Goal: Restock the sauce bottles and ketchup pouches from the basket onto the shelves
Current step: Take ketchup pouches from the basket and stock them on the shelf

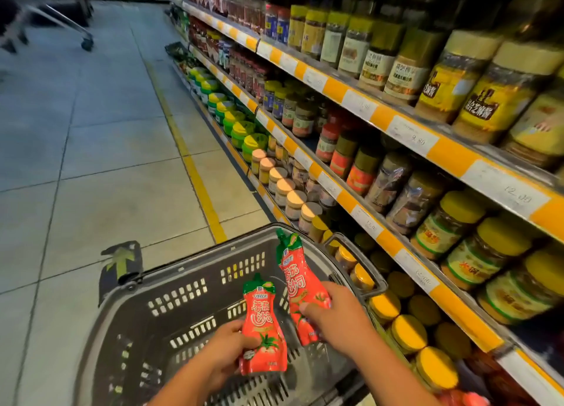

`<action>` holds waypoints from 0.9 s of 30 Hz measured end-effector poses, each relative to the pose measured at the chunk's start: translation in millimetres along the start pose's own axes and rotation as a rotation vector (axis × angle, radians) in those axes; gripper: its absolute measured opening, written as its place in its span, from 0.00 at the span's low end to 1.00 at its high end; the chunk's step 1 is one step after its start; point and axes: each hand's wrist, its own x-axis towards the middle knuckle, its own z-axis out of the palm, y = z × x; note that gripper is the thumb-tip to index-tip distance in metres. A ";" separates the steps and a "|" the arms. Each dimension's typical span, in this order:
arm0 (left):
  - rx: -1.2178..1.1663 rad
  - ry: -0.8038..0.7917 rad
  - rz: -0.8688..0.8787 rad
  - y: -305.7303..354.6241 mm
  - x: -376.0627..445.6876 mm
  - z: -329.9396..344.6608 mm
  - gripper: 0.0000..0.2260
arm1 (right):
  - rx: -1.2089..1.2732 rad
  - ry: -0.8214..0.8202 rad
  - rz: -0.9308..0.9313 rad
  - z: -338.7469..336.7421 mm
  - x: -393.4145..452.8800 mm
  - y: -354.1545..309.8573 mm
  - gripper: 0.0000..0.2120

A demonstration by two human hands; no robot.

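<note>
Two red ketchup pouches held over the grey basket (189,286), both above its open interior. Left hand (224,349) grips the lower half of the near pouch (263,326), thumb curled across its front; long axis roughly upright, green spout cap pointing up and away from the person, printed face toward the camera. Right hand (332,317) is clamped round the second pouch (297,280), fingers wrapped over its lower-middle; this one sits just right of the near pouch and higher, long axis tilted a little, cap pointing up toward the basket's far rim, bottom end down into the basket. The two pouches are close, cannot tell if they touch. Basket interior visible under the hands shows only perforated walls and floor; the part behind hands and pouches is hidden. Basket handle (360,262) lies on its right rim. Just right of the basket, shelves (369,219) packed with yellow-lidded jars (409,332) and, further along, green-lidded tubs (241,131). Tiled floor (91,149) with a yellow line left of the shelves.
</note>
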 end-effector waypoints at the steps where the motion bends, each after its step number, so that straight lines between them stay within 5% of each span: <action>1: -0.025 -0.003 0.055 9.0 -13.6 -0.3 0.15 | 0.041 0.024 -0.009 0.2 -4.1 -3.4 0.05; 15: -0.088 -0.229 0.590 136.0 -185.5 71.1 0.21 | 0.527 0.445 -0.190 -58.2 -103.5 -28.0 0.09; 27: 0.054 -0.496 0.621 129.6 -229.4 242.2 0.26 | 0.671 0.878 -0.279 -180.6 -236.8 33.8 0.13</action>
